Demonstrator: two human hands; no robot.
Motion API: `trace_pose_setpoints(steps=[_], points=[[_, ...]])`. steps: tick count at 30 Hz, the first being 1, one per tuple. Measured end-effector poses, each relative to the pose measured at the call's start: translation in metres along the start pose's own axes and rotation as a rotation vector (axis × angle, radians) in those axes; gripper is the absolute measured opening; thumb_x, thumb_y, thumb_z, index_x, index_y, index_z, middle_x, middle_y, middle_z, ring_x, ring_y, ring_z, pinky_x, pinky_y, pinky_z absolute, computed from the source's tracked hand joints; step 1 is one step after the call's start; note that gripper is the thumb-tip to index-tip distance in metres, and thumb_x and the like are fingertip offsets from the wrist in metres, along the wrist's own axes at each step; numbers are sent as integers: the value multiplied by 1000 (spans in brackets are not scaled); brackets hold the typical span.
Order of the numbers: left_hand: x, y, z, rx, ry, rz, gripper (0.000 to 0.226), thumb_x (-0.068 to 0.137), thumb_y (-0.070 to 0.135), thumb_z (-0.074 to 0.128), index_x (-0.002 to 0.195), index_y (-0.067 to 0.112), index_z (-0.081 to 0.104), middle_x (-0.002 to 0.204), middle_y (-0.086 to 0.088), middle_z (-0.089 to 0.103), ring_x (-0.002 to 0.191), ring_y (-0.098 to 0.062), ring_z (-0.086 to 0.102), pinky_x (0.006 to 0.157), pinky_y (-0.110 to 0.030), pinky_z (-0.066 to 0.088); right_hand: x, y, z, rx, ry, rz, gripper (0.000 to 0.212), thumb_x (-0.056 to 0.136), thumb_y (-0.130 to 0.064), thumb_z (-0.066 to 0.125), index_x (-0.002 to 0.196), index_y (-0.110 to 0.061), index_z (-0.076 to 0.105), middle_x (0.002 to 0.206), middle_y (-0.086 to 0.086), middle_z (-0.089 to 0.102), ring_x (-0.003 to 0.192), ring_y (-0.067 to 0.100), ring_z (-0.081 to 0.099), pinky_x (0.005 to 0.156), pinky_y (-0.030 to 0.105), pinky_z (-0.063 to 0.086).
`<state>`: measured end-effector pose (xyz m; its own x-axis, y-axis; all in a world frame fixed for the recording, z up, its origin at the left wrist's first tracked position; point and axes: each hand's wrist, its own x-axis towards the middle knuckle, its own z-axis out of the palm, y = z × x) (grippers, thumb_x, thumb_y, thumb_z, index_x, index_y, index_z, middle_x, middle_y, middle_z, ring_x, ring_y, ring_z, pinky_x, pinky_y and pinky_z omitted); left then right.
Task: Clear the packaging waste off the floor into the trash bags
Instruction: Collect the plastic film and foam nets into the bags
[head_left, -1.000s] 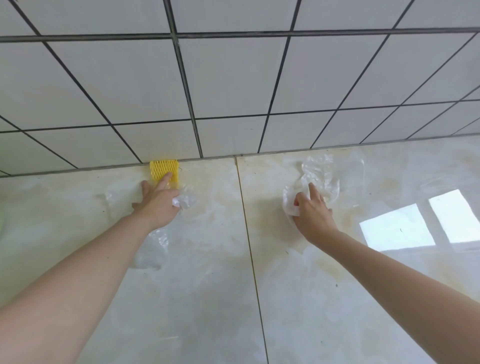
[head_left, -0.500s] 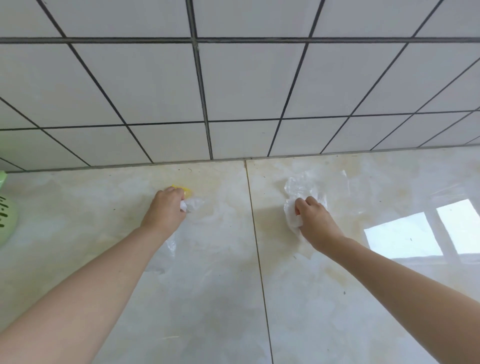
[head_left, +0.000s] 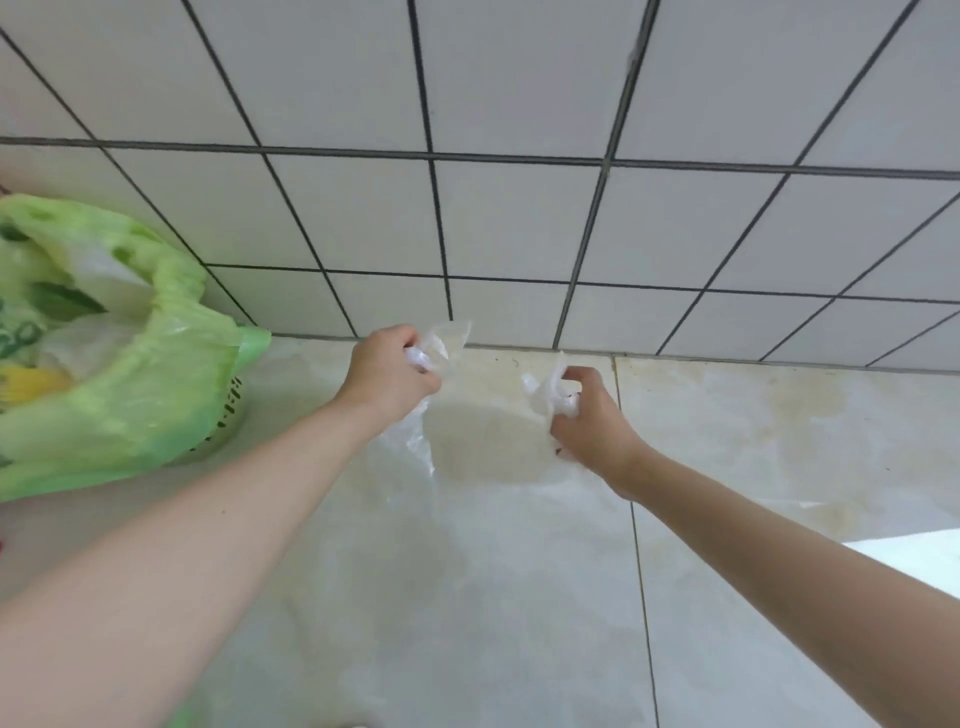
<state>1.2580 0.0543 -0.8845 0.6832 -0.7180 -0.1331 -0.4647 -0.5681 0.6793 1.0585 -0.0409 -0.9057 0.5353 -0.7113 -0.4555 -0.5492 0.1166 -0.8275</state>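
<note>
Light: bright, even daylight.
Glare: window reflection on the glossy floor (head_left: 519, 597) at the right edge.
Blur: green bag (head_left: 119, 374) smeared.
Distortion: wall tiles (head_left: 519, 218) splay outward.

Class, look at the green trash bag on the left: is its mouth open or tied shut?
Open. The green trash bag gapes at its top, showing white and yellow waste inside, and no knot is visible.
</note>
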Motion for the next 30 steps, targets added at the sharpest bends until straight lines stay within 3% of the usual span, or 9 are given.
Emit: trace_pose_setpoints(steps=[4,9,12,14,16,19,23,27,30], points=[[-1,8,-75,-146,92,-60,23,69,9,64,64,14,42,60,3,38,56,-20,32,48,-24,24,-23,-55,35,103,-214,-47,18,88,-8,46,93,0,61,64,3,58,49,13,51,41,16,37],[-6,1,-164,-346,307,-31,21,74,10,60,78,22,43,71,6,37,57,-16,32,45,-21,27,-41,-127,83,179,-363,-87,21,86,1,41,75,-5,57,61,4,56,50,18,47,42,18,37],[-4,-15,-209,-362,496,-41,26,83,6,50,106,17,53,83,5,48,68,-14,44,53,-15,36,-42,-169,114,287,-381,-91,24,85,7,40,70,-5,55,62,7,52,47,17,50,45,22,46],[0,-30,-234,-307,627,-83,11,89,10,46,85,12,55,72,3,46,66,-15,41,52,-16,36,-42,-190,132,356,-426,-79,28,85,9,37,68,-4,55,60,6,53,47,17,53,53,28,51],[4,-45,-254,-311,714,-134,26,88,12,45,63,17,45,65,3,41,62,-15,36,55,-25,31,-40,-207,146,377,-470,-81,31,85,9,34,67,-4,55,56,6,53,44,17,54,55,31,52],[10,-63,-276,-373,805,-194,28,84,9,43,58,18,41,60,5,38,55,-9,33,51,-25,29,-35,-231,167,365,-505,-92,24,85,7,34,75,-1,55,62,10,55,46,20,57,54,29,51],[20,-86,-298,-343,906,-225,31,85,19,39,96,3,63,92,-17,60,88,-35,56,82,-41,47,-18,-267,198,371,-488,-147,21,84,5,39,82,-2,58,69,13,64,57,22,66,63,32,58],[31,-113,-309,-329,957,-275,55,85,37,30,112,-2,58,118,-29,56,110,-40,51,100,-44,41,-2,-296,238,365,-440,-187,19,84,3,41,81,-5,58,74,15,62,69,29,63,75,40,55],[41,-127,-307,-286,1006,-333,50,91,34,31,119,-4,48,127,-27,45,117,-34,45,99,-32,29,11,-304,267,224,-377,-309,12,84,-4,46,84,-6,57,75,11,58,73,27,58,70,37,48]])
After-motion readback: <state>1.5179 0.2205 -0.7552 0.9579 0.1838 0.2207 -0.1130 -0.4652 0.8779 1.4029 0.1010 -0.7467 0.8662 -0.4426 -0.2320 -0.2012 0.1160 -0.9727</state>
